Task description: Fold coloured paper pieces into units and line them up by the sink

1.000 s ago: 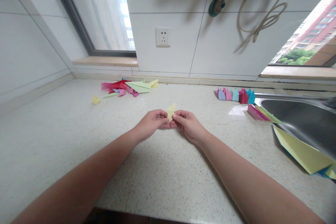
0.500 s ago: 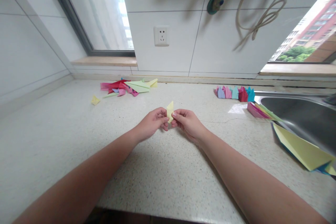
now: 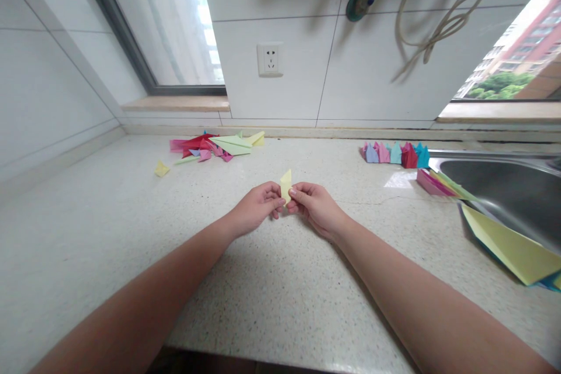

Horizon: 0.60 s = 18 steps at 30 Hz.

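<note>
The small pale-yellow folded paper (image 3: 286, 187) is at the centre of the view, upright, with its pointed tip toward 12 o'clock. The left hand (image 3: 258, 207), at its 8 o'clock, grips its near left edge between thumb and fingers; the right hand (image 3: 316, 207), at its 4 o'clock, pinches the right edge in the same manner. Whether the paper touches the speckled countertop (image 3: 267, 292), I cannot tell.

Counted from this paper, a heap of coloured folded papers (image 3: 230, 145) lies at 10 o'clock, and one yellow folded piece (image 3: 162, 169) at 9. Between 2 and 3 o'clock stands a row of coloured origami pieces (image 3: 395, 154), near the steel sink (image 3: 517, 193).
</note>
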{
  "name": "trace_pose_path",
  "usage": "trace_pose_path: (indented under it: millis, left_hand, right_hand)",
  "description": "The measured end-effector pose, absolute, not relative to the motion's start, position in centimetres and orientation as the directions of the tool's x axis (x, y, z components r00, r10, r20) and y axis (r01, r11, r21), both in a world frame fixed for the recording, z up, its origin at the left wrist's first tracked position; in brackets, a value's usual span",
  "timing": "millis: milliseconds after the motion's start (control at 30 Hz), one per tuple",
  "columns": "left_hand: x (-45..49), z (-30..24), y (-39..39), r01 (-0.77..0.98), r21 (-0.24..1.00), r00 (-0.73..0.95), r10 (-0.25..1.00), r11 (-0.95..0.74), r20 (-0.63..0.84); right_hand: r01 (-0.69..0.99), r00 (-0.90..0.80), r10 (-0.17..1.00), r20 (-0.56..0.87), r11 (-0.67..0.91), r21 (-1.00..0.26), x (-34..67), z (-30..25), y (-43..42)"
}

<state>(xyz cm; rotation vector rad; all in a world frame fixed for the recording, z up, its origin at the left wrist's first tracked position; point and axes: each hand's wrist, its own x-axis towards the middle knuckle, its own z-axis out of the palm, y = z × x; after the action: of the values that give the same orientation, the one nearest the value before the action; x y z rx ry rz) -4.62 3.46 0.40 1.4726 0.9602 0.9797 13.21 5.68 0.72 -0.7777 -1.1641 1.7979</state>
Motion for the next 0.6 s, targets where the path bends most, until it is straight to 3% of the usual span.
trace_pose_path:
  millis: [233,433,600]
  left_hand:
    - [-4.76,0.84,3.32,0.061,0.994,0.373,0.925,-0.095,0.066]
    - [-4.56,0.66,3.49,0.069,0.995,0.275,0.96,-0.071,0.049]
    - [-4.75,0.42,3.91,0.057,0.992,0.209,0.973,-0.116,0.102]
  right_hand:
    - [-0.289,-0.504,0.863,-0.026,-0.197,-0.937,13.28,0.84,5.69]
    - [-0.155,-0.466,0.883,-0.061,-0.15,-0.976,13.81,0.76,6.06]
    - [-0.116,-0.503,0.864,0.005,-0.062,-0.991,13.71,0.44,5.85]
